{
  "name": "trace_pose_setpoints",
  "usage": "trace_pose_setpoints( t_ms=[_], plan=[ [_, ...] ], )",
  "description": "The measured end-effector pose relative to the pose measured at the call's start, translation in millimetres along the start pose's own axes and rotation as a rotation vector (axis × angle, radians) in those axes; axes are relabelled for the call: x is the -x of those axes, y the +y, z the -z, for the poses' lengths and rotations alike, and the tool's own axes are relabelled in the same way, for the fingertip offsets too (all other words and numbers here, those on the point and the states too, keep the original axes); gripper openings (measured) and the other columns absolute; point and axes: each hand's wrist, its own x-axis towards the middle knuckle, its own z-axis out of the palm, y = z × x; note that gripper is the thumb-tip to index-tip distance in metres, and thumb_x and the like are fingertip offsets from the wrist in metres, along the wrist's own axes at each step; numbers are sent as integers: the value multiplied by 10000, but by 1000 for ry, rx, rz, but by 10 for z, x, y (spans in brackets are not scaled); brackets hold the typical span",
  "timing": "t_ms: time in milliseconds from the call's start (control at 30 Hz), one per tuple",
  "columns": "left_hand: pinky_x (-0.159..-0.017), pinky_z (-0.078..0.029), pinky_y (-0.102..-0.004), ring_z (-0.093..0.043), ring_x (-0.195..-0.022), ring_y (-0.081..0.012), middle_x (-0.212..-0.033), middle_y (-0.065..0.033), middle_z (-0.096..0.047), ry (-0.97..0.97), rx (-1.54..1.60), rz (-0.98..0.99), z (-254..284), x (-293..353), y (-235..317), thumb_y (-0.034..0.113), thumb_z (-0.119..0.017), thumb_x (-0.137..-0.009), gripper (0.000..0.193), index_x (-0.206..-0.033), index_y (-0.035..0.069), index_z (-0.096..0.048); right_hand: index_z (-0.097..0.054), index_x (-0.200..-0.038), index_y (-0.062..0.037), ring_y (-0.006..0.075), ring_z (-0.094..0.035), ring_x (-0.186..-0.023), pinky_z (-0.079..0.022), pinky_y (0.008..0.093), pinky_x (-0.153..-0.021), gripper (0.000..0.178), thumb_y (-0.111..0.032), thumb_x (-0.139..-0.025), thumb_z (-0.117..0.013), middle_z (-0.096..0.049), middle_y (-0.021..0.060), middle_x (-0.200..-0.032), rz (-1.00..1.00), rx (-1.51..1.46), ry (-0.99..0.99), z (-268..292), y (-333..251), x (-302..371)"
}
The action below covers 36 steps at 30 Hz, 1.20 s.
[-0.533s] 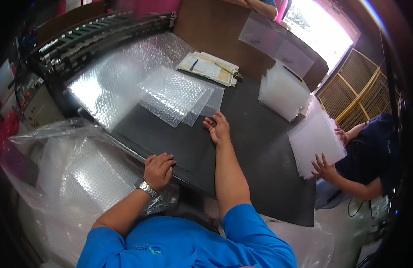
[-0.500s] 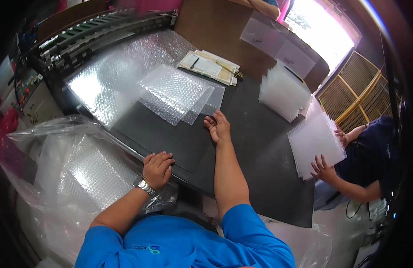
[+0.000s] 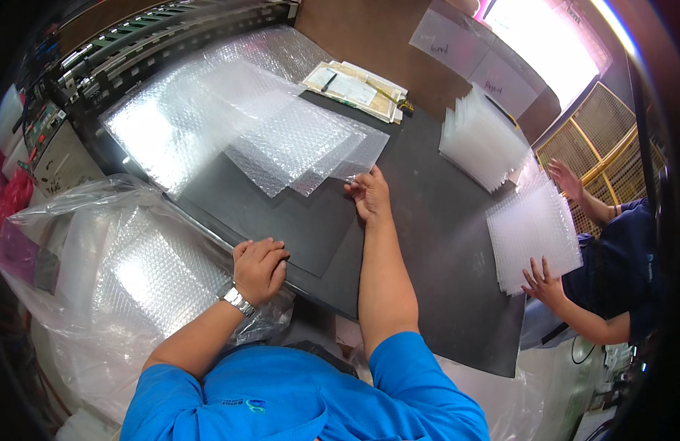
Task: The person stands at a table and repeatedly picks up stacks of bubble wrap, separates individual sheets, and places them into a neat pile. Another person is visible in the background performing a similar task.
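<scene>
Several clear bubble wrap sheets [image 3: 296,140] lie overlapped and fanned on the black tabletop in front of me. My right hand [image 3: 369,195] is at the near right corner of these sheets, fingers curled in and closed on the edge of one sheet. My left hand [image 3: 259,270], with a metal watch on the wrist, lies palm down on the table's near edge. Its fingers are stretched out side by side and hold nothing. Part of the sheet corner is hidden behind my right fingers.
A roller machine [image 3: 171,44] stands at far left, with bubble wrap coming from it. A clear plastic bag [image 3: 68,316] of bubble wrap sits at left. Papers [image 3: 354,90] lie at the back. At right are a bubble wrap stack [image 3: 479,140] and a co-worker's hand [image 3: 546,285] on another stack [image 3: 535,231].
My right hand has closed on the corner of a sheet. More bubble wrap shows behind the fanned sheets. The co-worker's far hand has lifted off the stack. The whole view has shifted slightly.
</scene>
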Motion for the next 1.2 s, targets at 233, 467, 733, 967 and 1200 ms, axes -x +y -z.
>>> trace_pose_setpoints(
  t_ms=[233,467,733,967,1200],
  plan=[
    [-950,-280,-440,-350,-1190,-348,-1303,-177,-364,-14,-306,96,314,-710,-408,336,-660,-700,611,-1235,147,-435,-364,-1175,-59,123,-516,-721,-452,242,-607,544,128,-664,-396,-508,60,-940,18,132,1,-45,10,47],
    [-979,-248,-527,-233,-1287,-350,-1394,-184,-244,-577,-491,333,143,-1447,-844,623,-514,-730,767,-1345,214,-307,-267,-1307,-98,132,-521,-765,-416,216,-564,686,114,-662,-368,-509,75,-1054,53,180,-19,-83,46,8],
    [-897,-346,-489,-437,-1132,-324,-1248,-171,-441,-410,11,260,-123,-1670,-542,397,-566,-783,491,-1210,173,-475,-252,-1316,-113,200,-545,-883,-482,375,-707,575,-32,-757,-358,-488,99,-1132,22,184,-15,-122,7,44],
    [-1004,-184,-550,-296,-1256,-322,-1362,-155,-317,-209,-508,359,-174,-2141,-1468,514,-437,-826,582,-1321,220,-349,-265,-1298,-74,240,-477,-1060,-401,408,-865,575,-345,-857,-515,-458,113,-1196,-11,13,-20,-85,31,-11],
    [-993,-167,-557,-253,-1265,-355,-1366,-175,-299,-369,-322,143,-403,-1529,-791,641,-465,-733,675,-1296,275,-400,-296,-1255,-11,238,-421,-1122,-331,359,-957,668,-159,-742,-697,-443,123,-1215,180,89,51,-198,25,102]
  ],
)
